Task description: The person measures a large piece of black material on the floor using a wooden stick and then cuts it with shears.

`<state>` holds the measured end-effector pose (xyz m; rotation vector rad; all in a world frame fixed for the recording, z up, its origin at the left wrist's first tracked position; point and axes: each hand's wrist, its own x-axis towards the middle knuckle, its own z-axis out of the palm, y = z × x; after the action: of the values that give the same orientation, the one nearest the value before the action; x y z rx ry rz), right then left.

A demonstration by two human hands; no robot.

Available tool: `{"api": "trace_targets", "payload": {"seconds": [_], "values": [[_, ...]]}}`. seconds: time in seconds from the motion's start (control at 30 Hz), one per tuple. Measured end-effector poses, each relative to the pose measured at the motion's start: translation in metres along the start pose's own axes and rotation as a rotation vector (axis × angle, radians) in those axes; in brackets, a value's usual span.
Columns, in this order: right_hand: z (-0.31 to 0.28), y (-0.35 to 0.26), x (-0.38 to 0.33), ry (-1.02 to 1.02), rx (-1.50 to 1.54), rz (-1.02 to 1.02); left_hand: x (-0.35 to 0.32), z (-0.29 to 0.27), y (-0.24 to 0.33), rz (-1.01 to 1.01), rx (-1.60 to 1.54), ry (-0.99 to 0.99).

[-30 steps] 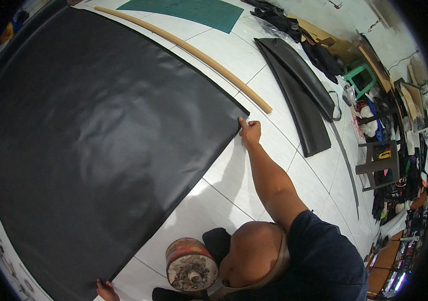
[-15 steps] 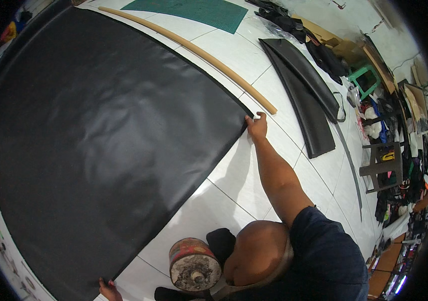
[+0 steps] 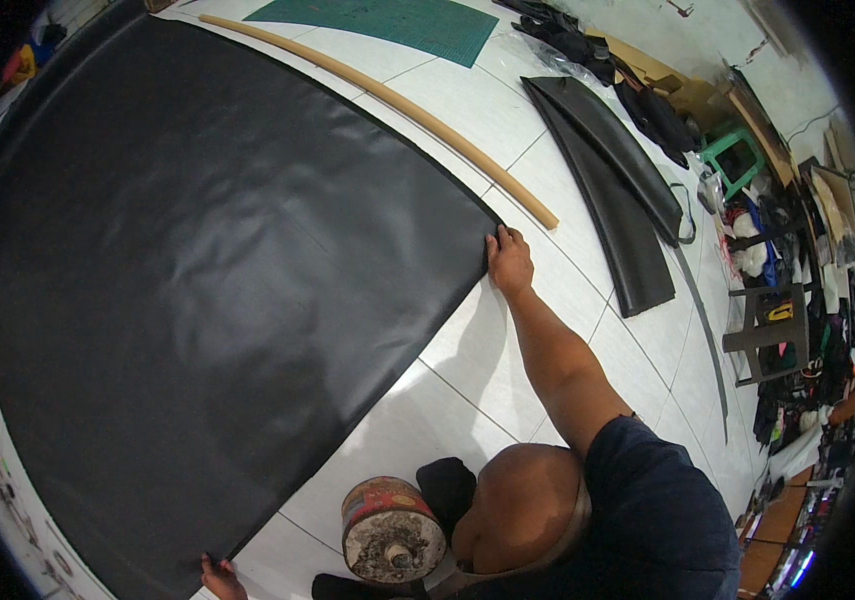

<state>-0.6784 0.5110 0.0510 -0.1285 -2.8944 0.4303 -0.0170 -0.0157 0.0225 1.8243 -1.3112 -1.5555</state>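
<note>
A large sheet of black synthetic leather (image 3: 227,280) lies spread over the floor, with soft creases and a shine across its middle. At its corner on the right, my right hand (image 3: 510,262) grips the edge, fingers over the top. My left hand (image 3: 222,578), partly cut off by the lower border, holds the near edge at the other corner between thumb and fingers. Just beyond the right corner a long tan cardboard tube (image 3: 427,122) lies alongside the sheet's far right edge.
A folded black leather-like piece (image 3: 612,200) and a thin dark strip (image 3: 705,330) lie to the right. At the back is a green cutting mat (image 3: 377,25). A stained round can (image 3: 392,535) stands by my knee. Stools, including a green one (image 3: 732,160), and clutter line the wall.
My right hand's fingers have come down over the sheet's corner, where the thumb and a finger stood raised before. My left hand stays at its corner.
</note>
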Motion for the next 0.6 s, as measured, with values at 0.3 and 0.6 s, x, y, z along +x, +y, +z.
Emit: {"api": "trace_targets", "payload": {"seconds": [0.3, 0.6], "values": [[0.014, 0.006, 0.012, -0.031, -0.016, -0.009, -0.002, -0.003, -0.005, -0.035, 0.003, -0.041], [0.035, 0.024, 0.012, -0.13, -0.049, -0.206, 0.011, -0.039, -0.013, -0.091, -0.321, 0.151]]}}
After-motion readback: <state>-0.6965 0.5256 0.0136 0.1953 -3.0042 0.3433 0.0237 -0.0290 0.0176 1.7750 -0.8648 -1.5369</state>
